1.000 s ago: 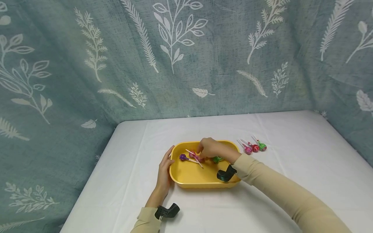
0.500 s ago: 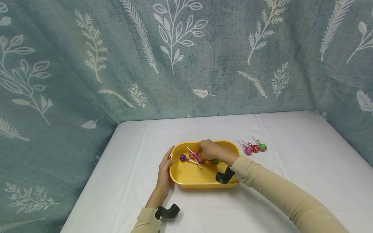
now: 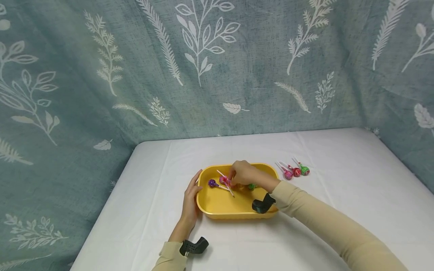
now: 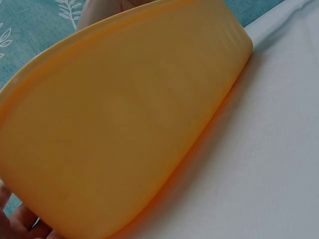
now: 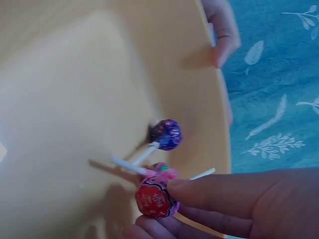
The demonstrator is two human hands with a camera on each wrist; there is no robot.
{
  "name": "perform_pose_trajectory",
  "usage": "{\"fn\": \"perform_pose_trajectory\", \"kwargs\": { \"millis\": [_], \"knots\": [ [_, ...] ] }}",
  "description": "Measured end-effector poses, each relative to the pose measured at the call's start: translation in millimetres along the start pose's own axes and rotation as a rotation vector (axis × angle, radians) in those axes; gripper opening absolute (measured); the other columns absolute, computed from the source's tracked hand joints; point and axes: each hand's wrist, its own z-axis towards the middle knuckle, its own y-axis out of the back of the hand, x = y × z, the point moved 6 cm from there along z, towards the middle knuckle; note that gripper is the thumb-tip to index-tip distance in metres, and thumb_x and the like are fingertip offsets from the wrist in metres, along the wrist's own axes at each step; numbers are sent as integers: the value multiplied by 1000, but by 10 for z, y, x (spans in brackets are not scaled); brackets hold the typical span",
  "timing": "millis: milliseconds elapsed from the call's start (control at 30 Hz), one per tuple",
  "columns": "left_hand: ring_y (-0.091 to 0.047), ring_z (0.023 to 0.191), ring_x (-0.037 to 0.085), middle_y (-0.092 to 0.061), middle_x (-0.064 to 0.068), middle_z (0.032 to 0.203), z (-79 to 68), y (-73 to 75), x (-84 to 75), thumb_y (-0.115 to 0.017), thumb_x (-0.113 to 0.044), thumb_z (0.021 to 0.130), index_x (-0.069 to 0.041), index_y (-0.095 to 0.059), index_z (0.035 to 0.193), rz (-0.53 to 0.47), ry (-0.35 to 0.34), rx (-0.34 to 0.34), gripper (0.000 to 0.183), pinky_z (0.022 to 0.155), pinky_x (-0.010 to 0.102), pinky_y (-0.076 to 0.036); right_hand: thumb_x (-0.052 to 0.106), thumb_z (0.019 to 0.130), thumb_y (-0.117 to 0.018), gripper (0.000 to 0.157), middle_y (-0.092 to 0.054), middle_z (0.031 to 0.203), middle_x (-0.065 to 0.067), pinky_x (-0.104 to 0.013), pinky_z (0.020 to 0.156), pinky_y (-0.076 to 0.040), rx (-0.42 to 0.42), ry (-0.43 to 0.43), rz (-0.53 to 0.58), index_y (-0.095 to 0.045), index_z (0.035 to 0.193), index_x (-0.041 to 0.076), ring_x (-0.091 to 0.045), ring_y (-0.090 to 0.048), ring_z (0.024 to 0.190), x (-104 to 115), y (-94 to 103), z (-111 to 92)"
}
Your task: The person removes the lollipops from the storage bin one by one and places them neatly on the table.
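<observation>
My left hand (image 3: 190, 199) holds the left end of a yellow tray (image 3: 217, 206), its thumb at the rim and fingers along the outer wall. In the left wrist view the tray's side (image 4: 124, 109) fills most of the picture. Reaching into the tray, my right hand (image 3: 243, 173) pinches a lollipop (image 5: 153, 199) in a pink wrapper with a red label, thumb against its head. Beside it in the tray lies a purple lollipop (image 5: 168, 134). Another pink lollipop (image 3: 223, 179) shows left of my right fingers. A green lollipop (image 3: 251, 186) is partly hidden under that hand.
On the white-covered table (image 3: 162, 210), right of the tray, lie a pink lollipop (image 3: 288, 174), a red lollipop (image 3: 296, 172) and a green lollipop (image 3: 305, 171), side by side. A teal leaf-patterned cloth (image 3: 190, 109) hangs behind and at the sides.
My right hand has shifted only slightly inside the tray, and the white stick by its fingers has turned a little. The left hand stays at the tray's left end.
</observation>
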Motion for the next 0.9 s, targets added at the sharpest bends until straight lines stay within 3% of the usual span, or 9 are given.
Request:
{"fn": "perform_pose_trajectory", "kwargs": {
  "millis": [133, 400, 667, 900],
  "knots": [
    [-38, 136, 22, -39, -2, 150, -8, 10, -3, -38, -17, 93, -25, -40, 149, 6, -6, -5, 56, 111, 41, -29, 7, 84, -71, 7, -65, 80, -2, -28, 64, -52, -21, 27, 38, -72, 91, 5, -19, -59, 73, 24, 117, -85],
    [-36, 137, 21, -37, -4, 151, -12, 23, -2, -38, -17, 93, -24, -39, 149, 14, -9, -16, 57, 111, 40, -29, 3, 89, -65, 16, -67, 88, -10, -37, 68, -58, -21, -18, 298, -66, 103, -3, -31, -68, 83, -137, 240, -228],
    [-37, 137, 21, -38, -3, 151, -16, 19, -1, -39, -17, 92, -26, -41, 148, 5, -13, -22, 57, 111, 40, -29, 7, 90, -65, 17, -64, 93, -10, -38, 70, -58, -124, 31, 294, -67, 105, 0, -30, -66, 82, -283, 396, -473],
    [-36, 137, 20, -38, -3, 151, -3, 27, -2, -39, -15, 92, -24, -42, 148, -16, -14, -3, 56, 111, 39, -28, 13, 89, -67, 20, -64, 98, -10, -37, 72, -57, -246, 8, 337, -69, 106, 2, -22, -64, 82, -481, 464, -701]
  ]
}}
